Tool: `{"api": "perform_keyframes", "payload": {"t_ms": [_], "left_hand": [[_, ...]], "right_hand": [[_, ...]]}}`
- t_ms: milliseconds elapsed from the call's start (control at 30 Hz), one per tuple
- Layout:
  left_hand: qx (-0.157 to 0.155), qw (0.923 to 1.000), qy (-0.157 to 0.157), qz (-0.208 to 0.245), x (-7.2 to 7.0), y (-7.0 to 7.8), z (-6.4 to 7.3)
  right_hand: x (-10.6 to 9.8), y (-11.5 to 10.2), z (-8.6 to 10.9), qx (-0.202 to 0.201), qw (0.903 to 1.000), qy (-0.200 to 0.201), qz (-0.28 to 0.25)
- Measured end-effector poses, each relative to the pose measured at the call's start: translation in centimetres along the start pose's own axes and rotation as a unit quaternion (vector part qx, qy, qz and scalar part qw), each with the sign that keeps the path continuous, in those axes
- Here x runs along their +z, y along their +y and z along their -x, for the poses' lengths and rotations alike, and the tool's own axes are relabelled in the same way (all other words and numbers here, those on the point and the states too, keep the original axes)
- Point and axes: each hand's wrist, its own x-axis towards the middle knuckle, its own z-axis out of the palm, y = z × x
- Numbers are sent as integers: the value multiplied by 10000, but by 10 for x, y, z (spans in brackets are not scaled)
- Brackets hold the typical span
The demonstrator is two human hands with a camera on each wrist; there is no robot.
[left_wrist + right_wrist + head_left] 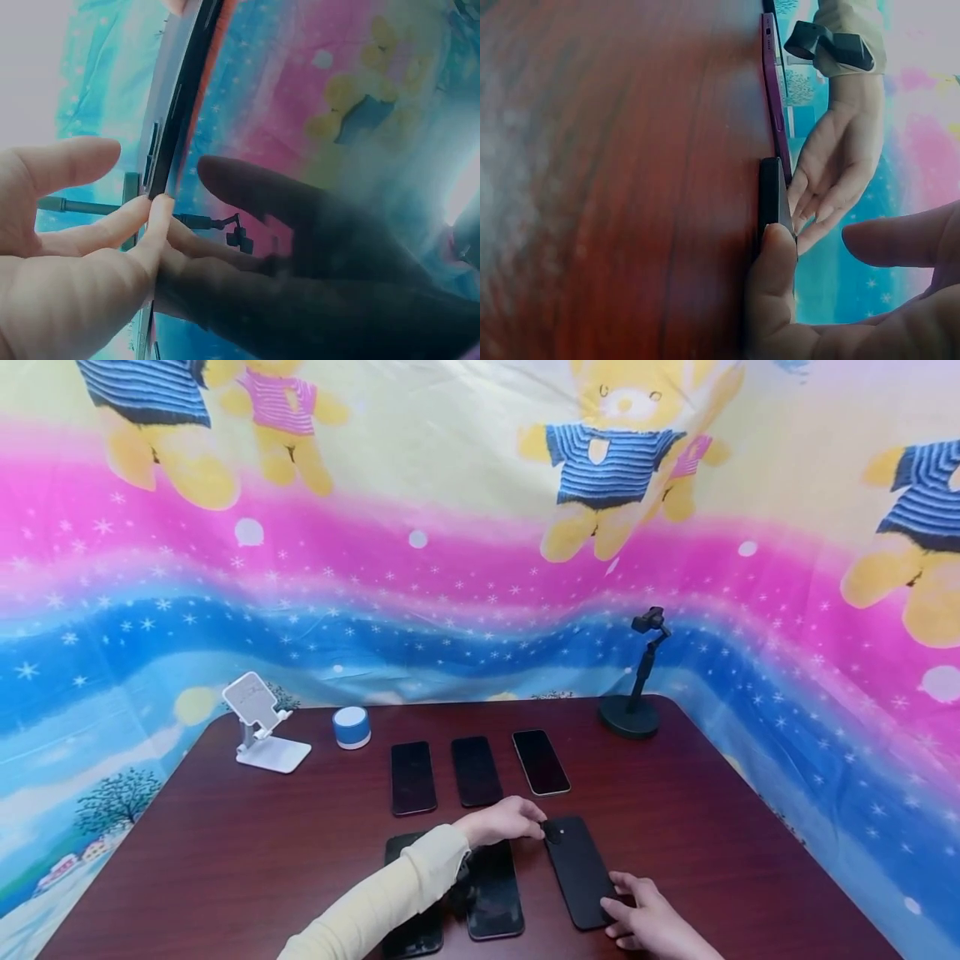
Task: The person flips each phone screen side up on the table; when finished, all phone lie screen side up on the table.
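A black phone [579, 872] lies back up on the table, its camera bump at the upper left corner. At that corner, the fingers of my left hand [504, 821] touch the phone's edge. In the left wrist view, the left thumb [79, 163] stands apart from the fingers. Low on the phone's right side is my right hand [648, 914]. The right wrist view shows one fingertip [778, 244] against the phone's end, the thumb held off it. Under the left forearm lie two screen-up phones, one [493, 893] beside another [414, 935], both partly covered.
Behind the hands, three phones lie in a row: a left one [412, 778], a middle one [477, 771] and a right one [541, 762]. Farther back stand a white phone stand [273, 753], a blue-and-white round container [352, 728] and a black stand [630, 717]. A patterned cloth surrounds the table.
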Motion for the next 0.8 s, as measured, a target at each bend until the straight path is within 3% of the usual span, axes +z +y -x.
{"api": "perform_keyframes", "payload": {"t_ms": [100,200,333,533,800], "left_hand": [[-72,9982,-147,576,-1,-1,-1],[-171,9915,-223,1267,1,-1,0],[-162,9847,30,1738,6,-1,2],[228,9819,757,1723,16,3,7],[609,9812,1114,1456,20,10,9]], "right_hand": [[1,0,-1,0,9997,131,215],[4,-1,-1,40,9985,341,428],[9,-2,-1,-25,9959,569,707],[14,-2,-1,-331,9916,667,1057],[15,-4,-3,-484,9828,756,1614]]}}
